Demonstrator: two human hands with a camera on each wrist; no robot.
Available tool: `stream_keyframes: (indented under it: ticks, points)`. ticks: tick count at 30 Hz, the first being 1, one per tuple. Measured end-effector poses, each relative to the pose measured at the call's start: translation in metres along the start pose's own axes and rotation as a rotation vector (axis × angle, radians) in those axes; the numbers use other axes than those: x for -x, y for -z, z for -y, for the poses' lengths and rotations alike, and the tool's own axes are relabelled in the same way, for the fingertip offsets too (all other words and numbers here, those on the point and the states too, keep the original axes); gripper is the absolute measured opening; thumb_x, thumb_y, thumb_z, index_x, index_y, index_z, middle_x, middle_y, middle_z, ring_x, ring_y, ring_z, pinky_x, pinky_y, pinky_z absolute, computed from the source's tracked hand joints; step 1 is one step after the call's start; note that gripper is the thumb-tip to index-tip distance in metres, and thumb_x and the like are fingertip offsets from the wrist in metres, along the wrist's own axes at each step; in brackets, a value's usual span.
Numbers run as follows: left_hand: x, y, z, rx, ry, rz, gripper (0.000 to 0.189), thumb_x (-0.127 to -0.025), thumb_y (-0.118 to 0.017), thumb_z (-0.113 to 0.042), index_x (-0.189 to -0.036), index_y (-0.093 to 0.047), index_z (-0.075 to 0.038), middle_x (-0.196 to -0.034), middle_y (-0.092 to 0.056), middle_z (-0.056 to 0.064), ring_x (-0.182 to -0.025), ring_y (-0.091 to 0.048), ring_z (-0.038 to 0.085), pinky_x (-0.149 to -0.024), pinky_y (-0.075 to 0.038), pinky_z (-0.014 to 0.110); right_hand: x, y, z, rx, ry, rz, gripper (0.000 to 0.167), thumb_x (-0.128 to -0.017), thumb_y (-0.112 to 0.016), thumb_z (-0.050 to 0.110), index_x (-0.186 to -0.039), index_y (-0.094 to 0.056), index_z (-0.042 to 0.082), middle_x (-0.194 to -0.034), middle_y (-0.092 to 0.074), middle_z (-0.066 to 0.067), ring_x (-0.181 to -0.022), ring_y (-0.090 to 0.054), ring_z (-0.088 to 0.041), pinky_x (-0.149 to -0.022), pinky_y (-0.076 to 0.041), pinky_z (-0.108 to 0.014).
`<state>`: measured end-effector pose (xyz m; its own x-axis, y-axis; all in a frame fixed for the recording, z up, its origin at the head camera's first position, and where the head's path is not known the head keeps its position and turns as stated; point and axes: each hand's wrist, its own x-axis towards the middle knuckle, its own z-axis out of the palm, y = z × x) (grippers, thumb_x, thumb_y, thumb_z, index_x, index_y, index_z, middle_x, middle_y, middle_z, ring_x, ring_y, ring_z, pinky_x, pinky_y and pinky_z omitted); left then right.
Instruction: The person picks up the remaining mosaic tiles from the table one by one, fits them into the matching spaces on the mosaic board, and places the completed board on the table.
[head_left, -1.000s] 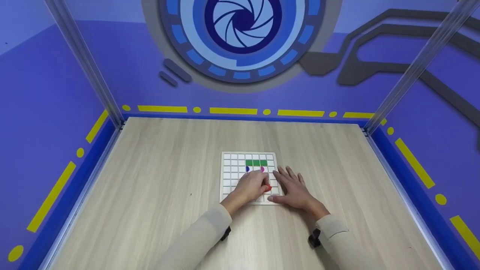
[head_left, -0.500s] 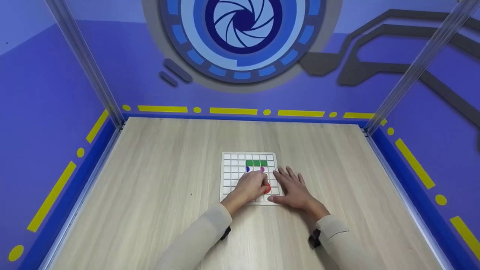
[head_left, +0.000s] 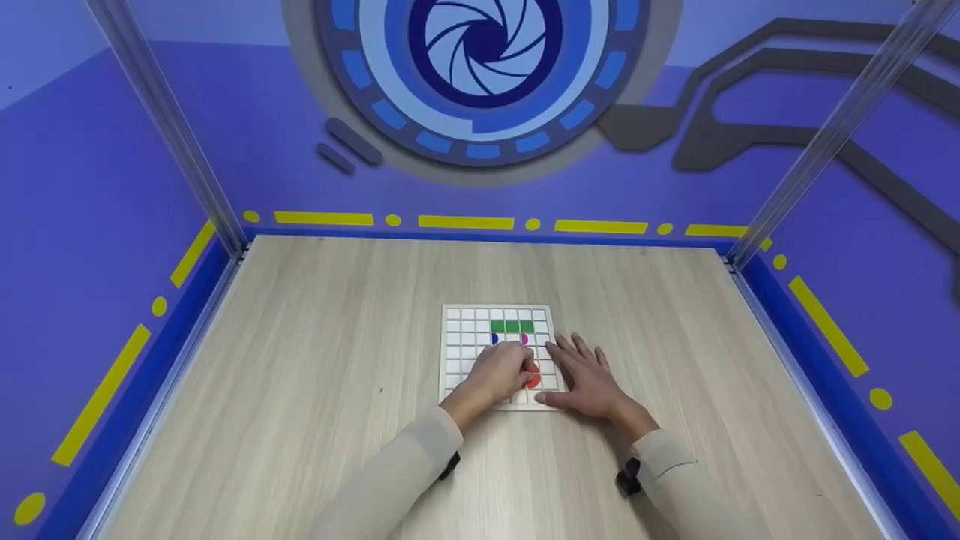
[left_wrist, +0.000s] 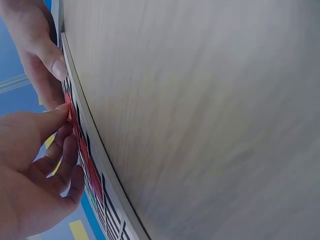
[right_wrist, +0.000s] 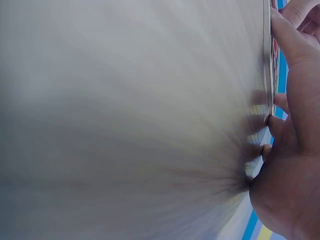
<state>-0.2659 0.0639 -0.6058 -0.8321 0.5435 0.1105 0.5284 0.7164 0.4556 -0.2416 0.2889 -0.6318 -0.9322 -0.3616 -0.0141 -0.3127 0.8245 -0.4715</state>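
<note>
A square board [head_left: 462, 339] with a pale frame and a grid of white tiles lies on the table. My left hand [head_left: 501, 371] is over its lower middle. The left wrist view has the thumb and forefinger pinching the edge of a red tile [left_wrist: 69, 100], the other fingers curled beneath. More red [left_wrist: 92, 172] runs along the board behind those fingers. In the head view a red rounded shape [head_left: 533, 377] shows beside the fingertips. My right hand [head_left: 592, 382] lies spread with straight fingers at the board's right side, its thumb over the near right corner.
On the board are a row of green tiles [head_left: 512, 326], a dark blue half-round mark [head_left: 494, 339] and a pink one [head_left: 524, 339]. The wooden table [head_left: 337, 337] reaches out around the board. Blue printed walls [head_left: 225, 127] enclose it at the back and sides.
The red shape by my left fingertips has shifted slightly left and shows rounder and larger. Both hands keep nearly the same place.
</note>
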Motion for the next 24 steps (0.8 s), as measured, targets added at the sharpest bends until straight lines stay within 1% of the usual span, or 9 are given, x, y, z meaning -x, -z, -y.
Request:
stream_keyframes:
  ticks: [4, 9, 13, 16, 20, 24]
  points:
    - [-0.0002, 0.0017, -0.0025, -0.023, -0.004, 0.006, 0.01, -0.095, -0.082, -0.022, -0.09, -0.074, -0.019, -0.084, -0.064, -0.01, -0.08, -0.06, 0.01, -0.078, -0.052, 0.034, -0.0001, -0.0001, -0.0007, 0.002, 0.003, 0.003, 0.106, -0.085, -0.074, 0.072, -0.165, -0.037, 0.013, -0.174, -0.023, -0.012, -0.161, -0.008, -0.042, -0.121, -0.002, -0.073]
    - [-0.0024, 0.0012, -0.0056, -0.047, -0.034, 0.008, 0.012, -0.092, -0.084, -0.028, -0.089, -0.075, -0.021, -0.08, -0.064, -0.011, -0.078, -0.059, 0.009, -0.076, -0.05, 0.033, -0.0011, -0.0005, -0.0023, 0.009, 0.007, -0.008, 0.105, -0.086, -0.073, 0.072, -0.165, -0.038, 0.013, -0.174, -0.023, -0.012, -0.161, -0.009, -0.041, -0.121, -0.002, -0.073]
    - [-0.0034, -0.0015, -0.0058, -0.075, -0.036, 0.027, 0.013, -0.092, -0.084, -0.029, -0.09, -0.075, -0.02, -0.082, -0.063, -0.011, -0.08, -0.059, 0.01, -0.077, -0.05, 0.034, -0.0014, -0.0012, -0.0022, 0.008, 0.005, -0.004, 0.105, -0.086, -0.073, 0.073, -0.165, -0.038, 0.013, -0.174, -0.023, -0.012, -0.161, -0.009, -0.041, -0.121, -0.002, -0.073]
    - [-0.0039, -0.0027, -0.0053, -0.086, -0.037, 0.027, 0.012, -0.092, -0.084, -0.027, -0.09, -0.076, -0.019, -0.083, -0.064, -0.009, -0.08, -0.06, 0.012, -0.078, -0.05, 0.034, -0.001, -0.0007, -0.0013, 0.007, 0.003, -0.001, 0.105, -0.086, -0.072, 0.073, -0.165, -0.038, 0.013, -0.174, -0.023, -0.012, -0.162, -0.009, -0.041, -0.121, -0.002, -0.073]
    - [-0.0043, -0.0023, -0.0042, -0.085, -0.045, 0.022, 0.011, -0.092, -0.084, -0.027, -0.088, -0.076, -0.02, -0.082, -0.064, -0.009, -0.08, -0.06, 0.011, -0.077, -0.051, 0.034, -0.0007, -0.0001, -0.0003, 0.001, -0.006, -0.002, 0.105, -0.086, -0.073, 0.073, -0.165, -0.038, 0.013, -0.174, -0.023, -0.012, -0.161, -0.009, -0.041, -0.121, -0.002, -0.072]
    - [-0.005, -0.0024, -0.004, -0.067, -0.03, 0.024, 0.013, -0.092, -0.083, -0.027, -0.086, -0.074, -0.021, -0.081, -0.063, -0.011, -0.078, -0.059, 0.01, -0.077, -0.051, 0.034, -0.0005, -0.0003, -0.0007, -0.005, -0.021, 0.002, 0.106, -0.086, -0.073, 0.073, -0.165, -0.037, 0.014, -0.175, -0.023, -0.011, -0.162, -0.008, -0.041, -0.122, -0.001, -0.071]
